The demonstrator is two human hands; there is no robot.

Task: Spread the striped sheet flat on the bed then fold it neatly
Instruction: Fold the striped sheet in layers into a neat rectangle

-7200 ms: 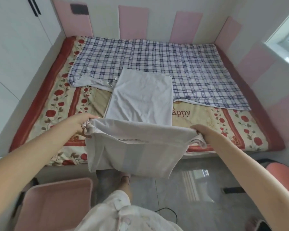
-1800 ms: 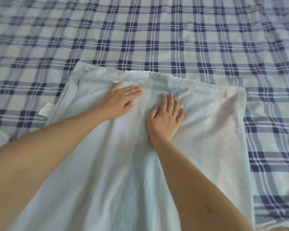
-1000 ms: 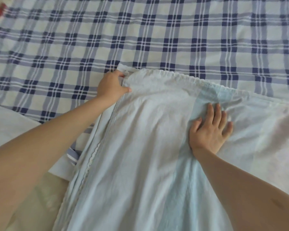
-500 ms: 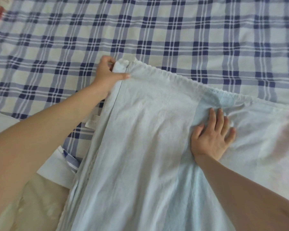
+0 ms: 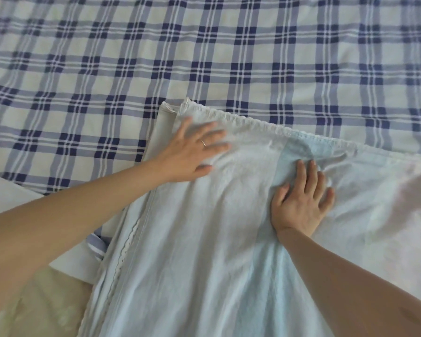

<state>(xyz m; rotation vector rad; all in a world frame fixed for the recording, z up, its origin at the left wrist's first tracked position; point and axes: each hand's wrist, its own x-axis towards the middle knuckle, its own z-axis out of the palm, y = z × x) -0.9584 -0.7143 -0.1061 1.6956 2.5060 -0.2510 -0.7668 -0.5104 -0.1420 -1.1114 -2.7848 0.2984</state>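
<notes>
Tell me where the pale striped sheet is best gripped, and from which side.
Probably the far-left corner of the pale striped sheet, pinched from the left: the stacked hems there lie exposed on the blue-and-white plaid cloth, beyond the flat left hand; the right hand pins the middle.

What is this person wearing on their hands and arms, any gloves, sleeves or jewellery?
No gloves, and no sleeves in view: both forearms are bare. The left hand wears a thin ring on one finger. The right hand shows no ring, watch or band.
</notes>
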